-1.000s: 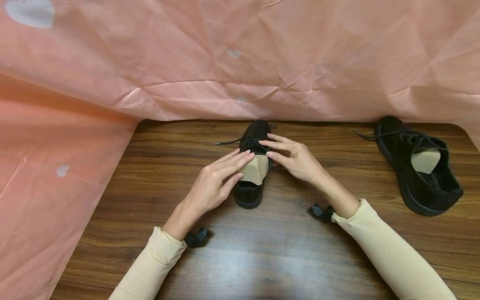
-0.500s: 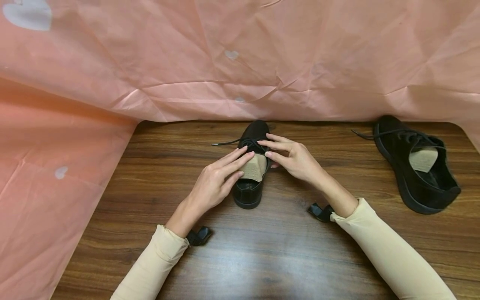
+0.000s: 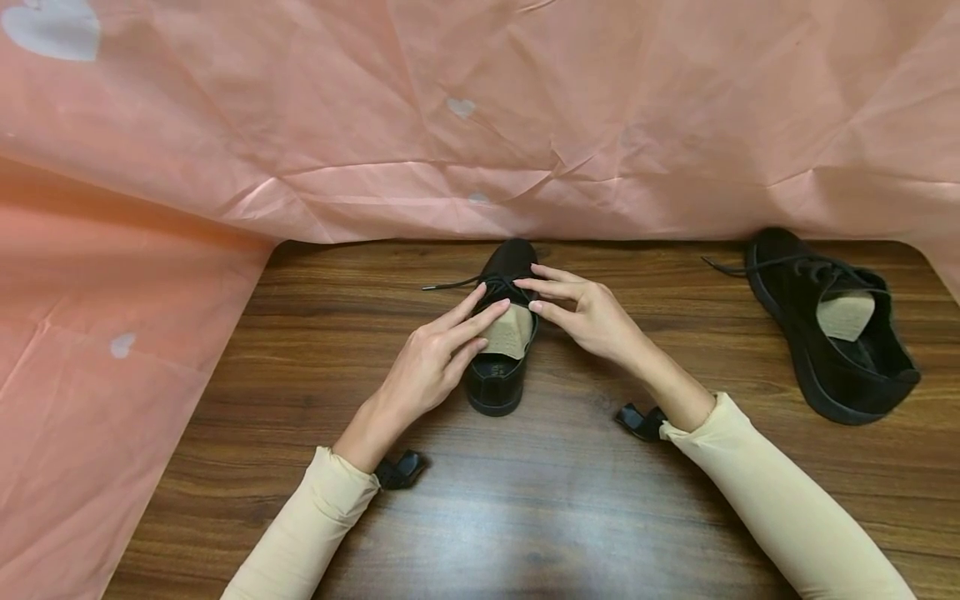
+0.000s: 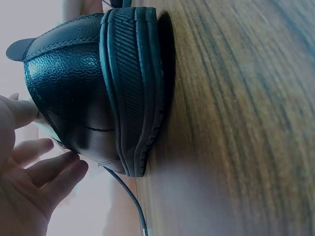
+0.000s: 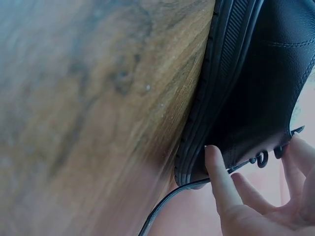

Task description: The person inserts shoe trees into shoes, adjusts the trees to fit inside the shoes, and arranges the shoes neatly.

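A black lace-up shoe (image 3: 498, 392) stands on the table in the head view, toe pointing away. A beige moulded-pulp insert (image 3: 506, 337) sits in its opening, in front of the heel. My left hand (image 3: 431, 354) lies over the shoe's left side; its extended fingers touch the lacing area and the insert, with the thumb against the insert. My right hand (image 3: 592, 317) touches the shoe's right side and lacing with spread fingers. In the right wrist view one fingertip (image 5: 212, 155) rests against the shoe's side near the sole. The insert's front end is hidden inside the shoe.
A second black shoe (image 3: 817, 350) with a similar insert (image 3: 846, 317) stands at the right of the wooden table (image 3: 585, 517). One shoelace (image 3: 453, 285) trails left from the nearer shoe. Pink cloth (image 3: 360, 125) hangs behind and at the left.
The insert has slid forward into the shoe, and more of the heel's inside shows. My left fingers have shifted slightly toward the toe. My right hand has stayed nearly in place.
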Demonstrator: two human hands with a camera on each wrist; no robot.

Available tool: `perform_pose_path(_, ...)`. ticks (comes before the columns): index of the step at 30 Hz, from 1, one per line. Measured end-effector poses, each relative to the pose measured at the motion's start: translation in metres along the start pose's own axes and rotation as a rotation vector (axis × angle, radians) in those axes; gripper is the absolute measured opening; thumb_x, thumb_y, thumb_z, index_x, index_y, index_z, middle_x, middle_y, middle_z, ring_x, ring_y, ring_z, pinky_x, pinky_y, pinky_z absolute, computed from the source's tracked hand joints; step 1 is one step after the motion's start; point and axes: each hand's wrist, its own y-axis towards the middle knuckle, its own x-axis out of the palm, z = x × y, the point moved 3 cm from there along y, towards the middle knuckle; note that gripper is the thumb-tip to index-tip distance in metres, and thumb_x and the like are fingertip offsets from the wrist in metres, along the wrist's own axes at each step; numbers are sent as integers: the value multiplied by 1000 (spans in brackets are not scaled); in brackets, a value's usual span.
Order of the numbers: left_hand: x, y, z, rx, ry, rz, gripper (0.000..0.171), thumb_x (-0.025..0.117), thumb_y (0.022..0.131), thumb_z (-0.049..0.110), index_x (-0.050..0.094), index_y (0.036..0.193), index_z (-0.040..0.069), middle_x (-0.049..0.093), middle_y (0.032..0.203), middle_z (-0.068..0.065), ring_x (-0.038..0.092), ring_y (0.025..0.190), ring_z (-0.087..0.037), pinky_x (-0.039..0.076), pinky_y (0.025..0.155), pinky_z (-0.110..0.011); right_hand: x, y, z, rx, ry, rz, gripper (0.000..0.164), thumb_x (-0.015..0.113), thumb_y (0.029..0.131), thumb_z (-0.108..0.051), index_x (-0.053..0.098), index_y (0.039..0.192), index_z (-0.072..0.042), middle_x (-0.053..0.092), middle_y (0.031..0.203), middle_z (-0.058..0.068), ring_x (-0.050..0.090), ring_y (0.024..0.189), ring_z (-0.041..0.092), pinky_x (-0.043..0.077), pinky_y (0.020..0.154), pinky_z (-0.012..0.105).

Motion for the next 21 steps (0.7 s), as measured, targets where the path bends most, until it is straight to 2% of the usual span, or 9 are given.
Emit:
perform_pose_path(9, 1, 4, 0, 11, -19, -6, 49, 61, 99, 14, 52, 147, 24, 45, 150, -17, 55, 126, -29, 50, 99, -40, 1, 1, 1, -19, -1, -6, 36, 66, 97, -25, 67, 133, -23, 50, 149, 5, 45, 137, 28, 41, 106, 52)
perform_pose_path(14, 2, 4, -1, 11, 1, -13, 48, 61, 100, 15, 53, 146, 24, 46, 150, -15, 50, 133, -28, 45, 105, -44, 1, 0, 1, -16, -1, -7, 36, 66, 97, -25, 66, 133, -23, 49, 149, 6, 44, 137, 28, 41, 106, 52)
perform_pose_path(21, 3, 5, -1, 2, 36, 4, 48, 64, 98, 13, 56, 144, 25, 49, 149, -11, 52, 130, -27, 45, 104, -44, 2, -1, 1, -12, 6, -8, 36, 66, 97, -24, 66, 134, -23, 48, 150, 5, 44, 137, 29, 41, 105, 52)
